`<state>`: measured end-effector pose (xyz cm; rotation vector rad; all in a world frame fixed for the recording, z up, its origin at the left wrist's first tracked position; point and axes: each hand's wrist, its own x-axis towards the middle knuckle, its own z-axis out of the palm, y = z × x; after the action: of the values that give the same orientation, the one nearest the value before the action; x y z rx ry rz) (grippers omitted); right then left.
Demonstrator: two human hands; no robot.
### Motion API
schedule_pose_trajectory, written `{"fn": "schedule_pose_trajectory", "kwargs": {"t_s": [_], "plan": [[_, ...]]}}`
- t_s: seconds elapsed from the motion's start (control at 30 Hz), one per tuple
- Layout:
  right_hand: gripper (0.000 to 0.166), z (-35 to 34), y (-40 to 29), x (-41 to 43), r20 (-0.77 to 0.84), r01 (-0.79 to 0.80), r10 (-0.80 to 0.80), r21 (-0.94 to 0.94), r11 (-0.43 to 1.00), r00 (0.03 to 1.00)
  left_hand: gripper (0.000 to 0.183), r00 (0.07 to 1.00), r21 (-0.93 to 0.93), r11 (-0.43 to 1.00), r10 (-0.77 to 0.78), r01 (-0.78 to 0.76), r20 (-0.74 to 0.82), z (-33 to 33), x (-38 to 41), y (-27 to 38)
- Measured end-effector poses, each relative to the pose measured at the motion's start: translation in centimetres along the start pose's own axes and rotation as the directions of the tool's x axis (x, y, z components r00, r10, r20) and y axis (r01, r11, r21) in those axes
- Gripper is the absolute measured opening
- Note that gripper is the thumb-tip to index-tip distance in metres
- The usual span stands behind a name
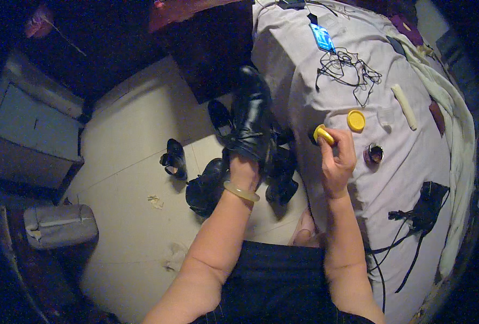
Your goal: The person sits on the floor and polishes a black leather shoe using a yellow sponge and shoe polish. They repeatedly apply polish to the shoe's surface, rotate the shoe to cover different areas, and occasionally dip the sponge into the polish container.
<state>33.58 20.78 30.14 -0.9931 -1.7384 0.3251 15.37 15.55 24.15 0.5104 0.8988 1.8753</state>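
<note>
My left hand (243,170) is pushed into the opening of a glossy black leather shoe (249,105) and holds it up over the floor. The shoe hides the fingers; a pale bangle (241,191) circles the wrist. Between the thumb and fingers of my right hand (338,158) is a small yellow-handled applicator (323,133) with a dark underside, held apart from the shoe at the bed's edge. Just right of that hand, on the white sheet (385,218), are a round yellow lid (356,120) and a small open jar with dark contents (374,154).
More black shoes (205,188) stand on the tiled floor (122,227), one small shoe (174,160) apart. A lit phone (322,37), tangled black cable (347,69), pale stick-like object (404,107) and black device with cords (426,206) lie on the bed. Left is a cabinet (37,133).
</note>
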Motion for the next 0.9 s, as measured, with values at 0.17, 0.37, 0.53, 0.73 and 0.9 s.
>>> {"fn": "schedule_pose_trajectory", "kwargs": {"t_s": [0.17,0.37,0.53,0.73,0.9], "plan": [[0.019,-0.1,-0.8,0.2,0.005,-0.035,0.035,0.056,0.998,0.999,0.036,1.000,-0.065,0.998,0.022,-0.022,-0.008,-2.0,0.9,-1.2],[0.017,-0.1,-0.9,0.1,0.005,-0.012,0.012,0.061,0.998,1.000,0.037,0.990,-0.007,0.999,-0.050,0.050,-0.133,-1.6,0.5,-2.2],[0.018,-0.1,-1.2,0.3,-0.017,-0.011,0.013,0.087,0.996,1.000,0.034,0.984,-0.054,0.993,-0.114,0.107,-0.135,-0.3,0.4,-2.4],[0.018,-0.3,-0.9,0.3,-0.012,-0.007,0.008,0.073,0.997,1.000,0.028,0.962,-0.025,0.984,-0.177,0.176,-0.207,2.0,-0.5,-1.9],[0.018,0.2,-0.7,0.4,-0.020,-0.009,0.011,0.090,0.996,1.000,0.025,0.969,-0.100,0.981,-0.182,0.167,-0.167,1.0,0.1,-3.5]]}}
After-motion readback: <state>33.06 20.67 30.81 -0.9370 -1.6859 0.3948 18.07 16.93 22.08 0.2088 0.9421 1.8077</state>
